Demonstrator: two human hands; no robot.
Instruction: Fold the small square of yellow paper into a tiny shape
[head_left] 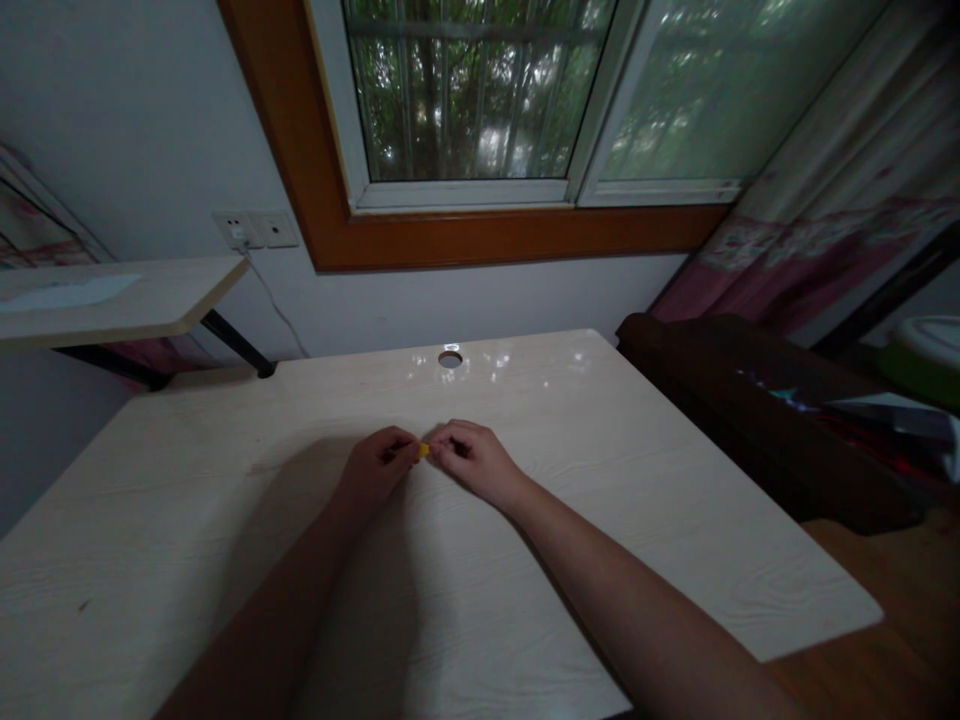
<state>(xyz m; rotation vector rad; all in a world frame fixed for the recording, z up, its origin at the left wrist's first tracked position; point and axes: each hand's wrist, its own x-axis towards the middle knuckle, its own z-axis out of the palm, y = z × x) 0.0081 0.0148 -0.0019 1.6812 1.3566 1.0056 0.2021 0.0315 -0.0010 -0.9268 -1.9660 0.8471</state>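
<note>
My left hand [377, 463] and my right hand [474, 462] meet over the middle of a pale wooden table [187, 500]. Both have their fingers curled and pinched together on a tiny yellow-orange object [424, 450] held between the fingertips. The object is too small to name. Both forearms stretch out from the near edge, low over the tabletop.
A round cable hole [450, 358] sits near the table's far edge, below a wood-framed window [480, 230]. A wall socket [255, 230] and a small side shelf [112, 298] are at the left. A dark wooden piece of furniture [750, 420] and curtains [825, 220] stand at the right.
</note>
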